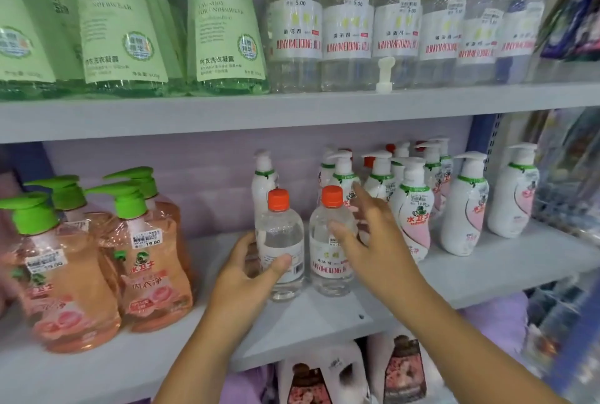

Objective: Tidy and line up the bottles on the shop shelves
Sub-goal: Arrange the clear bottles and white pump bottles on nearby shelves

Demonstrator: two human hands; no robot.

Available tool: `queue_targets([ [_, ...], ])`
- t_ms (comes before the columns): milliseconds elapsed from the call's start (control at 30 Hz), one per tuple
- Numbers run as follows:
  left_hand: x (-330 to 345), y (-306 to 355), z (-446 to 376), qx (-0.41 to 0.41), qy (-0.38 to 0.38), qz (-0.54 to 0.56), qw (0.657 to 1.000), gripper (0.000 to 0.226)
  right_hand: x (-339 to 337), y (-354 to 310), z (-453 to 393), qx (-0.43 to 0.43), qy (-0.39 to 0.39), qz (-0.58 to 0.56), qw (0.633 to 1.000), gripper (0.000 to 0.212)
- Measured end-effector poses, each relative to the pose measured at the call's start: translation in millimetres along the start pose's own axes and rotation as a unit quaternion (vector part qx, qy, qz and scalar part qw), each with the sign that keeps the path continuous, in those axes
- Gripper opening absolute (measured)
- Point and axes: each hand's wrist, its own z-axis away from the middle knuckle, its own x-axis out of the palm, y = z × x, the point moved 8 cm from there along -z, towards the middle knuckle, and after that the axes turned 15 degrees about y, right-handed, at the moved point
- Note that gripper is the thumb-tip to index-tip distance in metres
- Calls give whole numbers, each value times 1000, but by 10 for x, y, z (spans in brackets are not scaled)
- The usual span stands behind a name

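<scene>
Both forearms reach in from below toward 2 clear bottles with orange caps that stand side by side on the middle shelf (324, 316), close to its front edge. Fingers and thumb of the left hand (250, 268) are curled round the left clear bottle (281, 241), grasping it low on the body. Spread and relaxed, the right hand (370, 238) lies across the right clear bottle (328, 244) without gripping it, fingertips pointing on toward the white pump bottles (412, 208) just beyond.

Risk, as I judge it: both clear bottles are tall and narrow, so a sideways push from the open right hand could tip one over the edge, and a further reach could knock the crowded white pump bottles like skittles. The left bottle's barcode faces out, so it likely needs turning.

Left of the left hand lies bare shelf, then the pink pump bottles (97, 260); that gap gives sliding room. Overhead, the upper shelf (292, 111) carries a matching row of orange-capped bottles (399, 23), and limits lifting height.
</scene>
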Motion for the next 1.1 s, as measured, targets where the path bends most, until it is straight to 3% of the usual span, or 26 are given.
queue_targets([
  [67, 27, -31, 3, 8, -20, -4, 1000, 47, 123, 285, 291, 104, -24, -81, 991, 75],
  [133, 59, -68, 15, 11, -45, -17, 999, 60, 231, 429, 463, 142, -45, -95, 984, 74],
  [300, 88, -65, 46, 12, -61, -46, 997, 74, 274, 445, 365, 154, -73, -110, 979, 61],
  [433, 81, 169, 199, 32, -14, -68, 997, 61, 131, 444, 357, 156, -75, -107, 979, 54],
  [567, 118, 435, 506, 42, 38, -51, 997, 65, -214, 472, 412, 164, -61, -140, 975, 54],
  [700, 324, 937, 904, 75, 53, -25, 995, 77, -811, 381, 313, 128, -45, -172, 976, 55],
  [1100, 1530, 3331, 1584, 244, 103, 4, 964, 54, -3064, -182, -852, -47, 27, -243, 968, 36],
])
